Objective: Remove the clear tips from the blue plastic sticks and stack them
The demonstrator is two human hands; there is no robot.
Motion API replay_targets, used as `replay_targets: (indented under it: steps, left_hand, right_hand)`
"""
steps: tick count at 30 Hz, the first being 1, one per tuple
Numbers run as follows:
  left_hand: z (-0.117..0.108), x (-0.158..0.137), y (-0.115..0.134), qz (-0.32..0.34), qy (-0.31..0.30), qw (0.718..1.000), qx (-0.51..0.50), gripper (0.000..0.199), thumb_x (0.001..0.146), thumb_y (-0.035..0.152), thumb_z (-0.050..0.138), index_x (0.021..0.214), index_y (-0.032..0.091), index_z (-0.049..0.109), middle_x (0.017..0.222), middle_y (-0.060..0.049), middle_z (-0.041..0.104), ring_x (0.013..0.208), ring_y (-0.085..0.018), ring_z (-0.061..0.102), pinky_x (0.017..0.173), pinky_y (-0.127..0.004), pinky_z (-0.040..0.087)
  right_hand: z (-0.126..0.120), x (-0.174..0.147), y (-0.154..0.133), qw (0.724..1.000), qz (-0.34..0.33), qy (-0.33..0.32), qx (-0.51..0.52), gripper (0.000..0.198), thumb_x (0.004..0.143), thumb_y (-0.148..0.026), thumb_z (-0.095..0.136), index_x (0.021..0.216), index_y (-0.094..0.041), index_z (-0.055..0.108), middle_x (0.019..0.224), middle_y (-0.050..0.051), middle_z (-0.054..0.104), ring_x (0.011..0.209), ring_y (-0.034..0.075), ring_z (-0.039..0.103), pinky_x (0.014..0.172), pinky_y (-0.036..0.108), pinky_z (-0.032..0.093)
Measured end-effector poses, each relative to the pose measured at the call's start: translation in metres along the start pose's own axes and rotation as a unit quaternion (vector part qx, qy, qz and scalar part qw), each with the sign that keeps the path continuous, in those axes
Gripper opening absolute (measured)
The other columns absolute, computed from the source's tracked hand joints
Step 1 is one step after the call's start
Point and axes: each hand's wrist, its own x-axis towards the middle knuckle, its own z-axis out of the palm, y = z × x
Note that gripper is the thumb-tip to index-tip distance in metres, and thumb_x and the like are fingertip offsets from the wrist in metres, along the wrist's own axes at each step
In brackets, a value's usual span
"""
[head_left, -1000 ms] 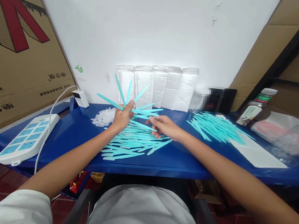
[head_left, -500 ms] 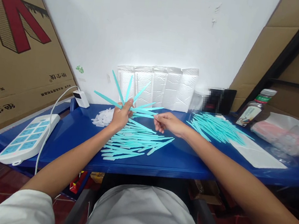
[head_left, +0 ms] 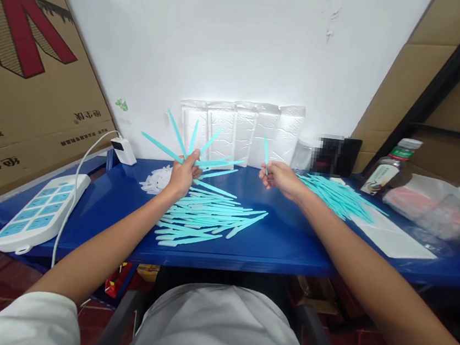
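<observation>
My left hand is closed around several slim turquoise sticks that look like eyebrow razors, fanned out to the left, up and right. My right hand pinches a single turquoise eyebrow razor, its tip pointing up. Below my left hand, a pile of the same razors, with paler ends, lies on the blue table. Beside that hand is a heap of small translucent white pieces. Another pile of turquoise razors lies beyond my right forearm, partly on a white sheet.
White padded packets lean against the wall. A white power strip with a cable sits at the left. Over on the right are a bottle, a clear jar and a plastic bag with pink contents. Cardboard boxes flank the table.
My right hand has moved right, away from the fan in my left hand, and now holds one razor upright. The left hand with its fan has shifted slightly left.
</observation>
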Motion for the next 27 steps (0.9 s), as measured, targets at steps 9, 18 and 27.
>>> replay_targets:
  steps: [9, 18, 27]
  left_hand:
    - [0.016, -0.026, 0.002, -0.025, -0.082, 0.995, 0.052, 0.062, 0.077, 0.067, 0.083, 0.062, 0.022, 0.042, 0.049, 0.008, 0.027, 0.044, -0.007, 0.028, 0.043, -0.023, 0.024]
    - [0.014, -0.030, 0.000, -0.002, -0.088, 0.989, 0.120, 0.065, 0.084, 0.071, 0.073, 0.056, 0.020, 0.045, 0.048, 0.005, 0.031, 0.045, -0.009, 0.031, 0.044, -0.025, 0.025]
    - [0.010, -0.024, 0.007, 0.018, -0.073, 0.990, 0.121, 0.064, 0.085, 0.066, 0.077, 0.052, 0.020, 0.046, 0.049, 0.004, 0.034, 0.046, -0.009, 0.034, 0.046, -0.025, 0.031]
  right_hand:
    - [0.050, -0.017, 0.007, 0.996, 0.071, -0.053, 0.015, 0.012, 0.093, -0.028, 0.051, 0.083, -0.022, 0.050, 0.061, 0.004, 0.064, 0.045, 0.014, 0.050, 0.038, 0.024, 0.040]
    - [0.068, -0.027, 0.009, 0.990, 0.065, -0.125, -0.022, 0.031, 0.102, -0.045, 0.062, 0.088, -0.018, 0.060, 0.069, 0.008, 0.074, 0.047, 0.014, 0.062, 0.037, 0.021, 0.040]
    - [0.060, -0.025, 0.007, 0.987, -0.009, -0.132, -0.094, 0.050, 0.102, -0.060, 0.062, 0.079, -0.015, 0.064, 0.063, 0.008, 0.071, 0.048, 0.013, 0.063, 0.040, 0.020, 0.037]
